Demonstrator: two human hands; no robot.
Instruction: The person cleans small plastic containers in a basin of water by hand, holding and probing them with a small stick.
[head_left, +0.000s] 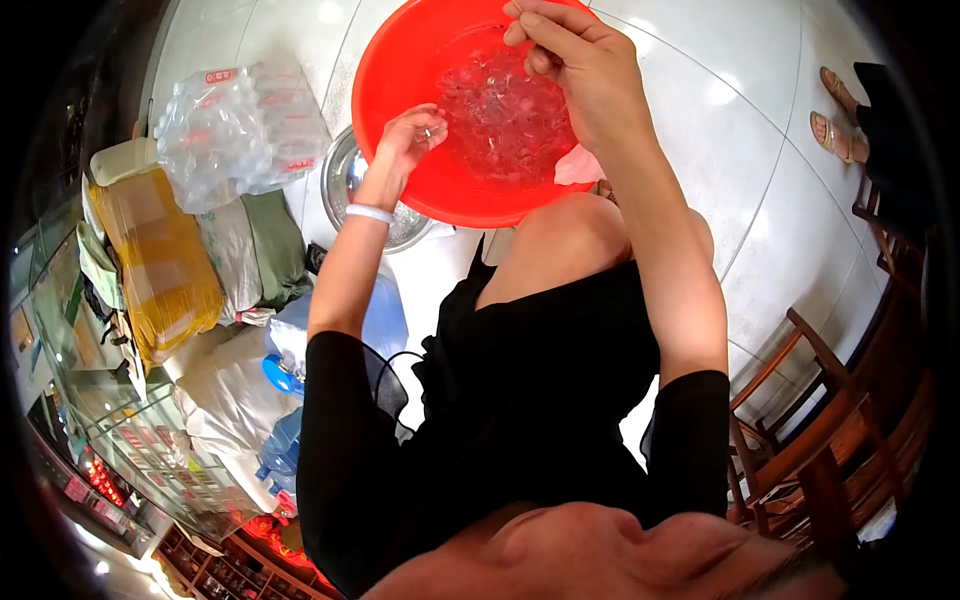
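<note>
A large red plastic basin [395, 60] stands in front of my knees. Many small, clear, glistening pieces [505, 115] lie in it, apparently in water. Over the basin's left side, my left hand [412, 138] has its fingers curled in; a small shiny spot shows at them, either a ring or a held piece. My right hand [575, 50] is raised above the basin's far right side, thumb and fingers pinched together. Whatever is in that pinch is too thin to make out. Something pink and soft [578, 166] hangs at the basin's near right rim.
A metal bowl [345, 175] sits partly under the basin's left side. Shrink-wrapped bottles [240, 135], a taped yellow package [160, 260] and blue water jugs [385, 315] stand to the left. A wooden chair [800, 440] is at right; another person's sandalled feet [835, 115] are beyond.
</note>
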